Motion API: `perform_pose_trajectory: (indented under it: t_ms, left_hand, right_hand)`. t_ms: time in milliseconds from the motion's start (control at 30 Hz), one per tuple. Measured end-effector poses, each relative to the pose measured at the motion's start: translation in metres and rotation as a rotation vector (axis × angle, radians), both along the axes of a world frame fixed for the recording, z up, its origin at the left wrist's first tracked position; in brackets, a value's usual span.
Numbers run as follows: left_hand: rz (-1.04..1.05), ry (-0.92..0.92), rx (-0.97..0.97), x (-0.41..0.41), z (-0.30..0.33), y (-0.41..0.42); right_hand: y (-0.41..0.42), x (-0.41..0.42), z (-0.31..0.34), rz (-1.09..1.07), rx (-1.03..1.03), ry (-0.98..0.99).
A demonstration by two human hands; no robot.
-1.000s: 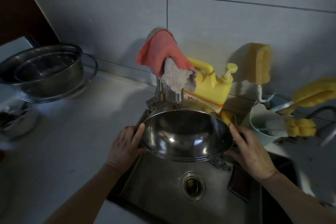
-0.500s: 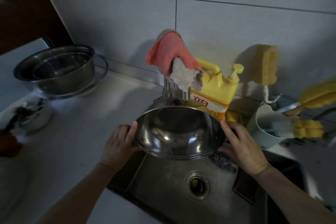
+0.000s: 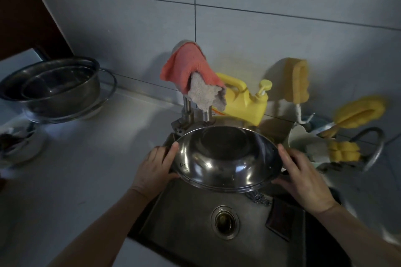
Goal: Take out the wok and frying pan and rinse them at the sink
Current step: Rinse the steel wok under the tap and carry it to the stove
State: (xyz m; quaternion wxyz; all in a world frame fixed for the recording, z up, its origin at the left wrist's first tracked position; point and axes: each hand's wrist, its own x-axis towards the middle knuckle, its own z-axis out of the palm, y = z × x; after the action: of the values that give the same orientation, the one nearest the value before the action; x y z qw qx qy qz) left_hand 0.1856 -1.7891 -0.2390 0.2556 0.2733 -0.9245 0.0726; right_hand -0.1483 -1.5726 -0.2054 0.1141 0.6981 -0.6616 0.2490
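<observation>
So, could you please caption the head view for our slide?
Both hands hold a steel wok tilted over the sink.

The wok (image 3: 226, 159) hides its handles and the faucet's (image 3: 196, 112) spout

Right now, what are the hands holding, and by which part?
Both hold the wok over the sink: left hand and right hand grip opposite sides at its rim.

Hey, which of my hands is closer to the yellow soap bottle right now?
Right. The right hand grips the wok rim just below and right of the soap bottle; the left hand holds the opposite rim, farther left.
</observation>
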Motion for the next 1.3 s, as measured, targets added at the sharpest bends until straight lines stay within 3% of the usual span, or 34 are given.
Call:
perform_pose_trajectory:
  t_ms: [233,467,1033,1300]
  left_hand:
    - [0.125,-0.024,-0.040,0.056,-0.001,-0.009]
    - [0.100,0.049,-0.110,0.090,0.001,-0.011]
    - [-0.029,-0.043,-0.016,-0.005,0.004,0.004]
    - [0.053,-0.034,-0.013,0.028,-0.001,0.003]
  right_hand:
    - [-0.039,0.035,-0.005,0.132,-0.017,-0.018]
    - [-0.066,0.060,-0.002,0.208,-0.031,-0.013]
    - [0.004,-0.005,-0.002,-0.011,0.021,-0.016]
    - [-0.017,0.012,-0.007,0.047,0.037,-0.015]
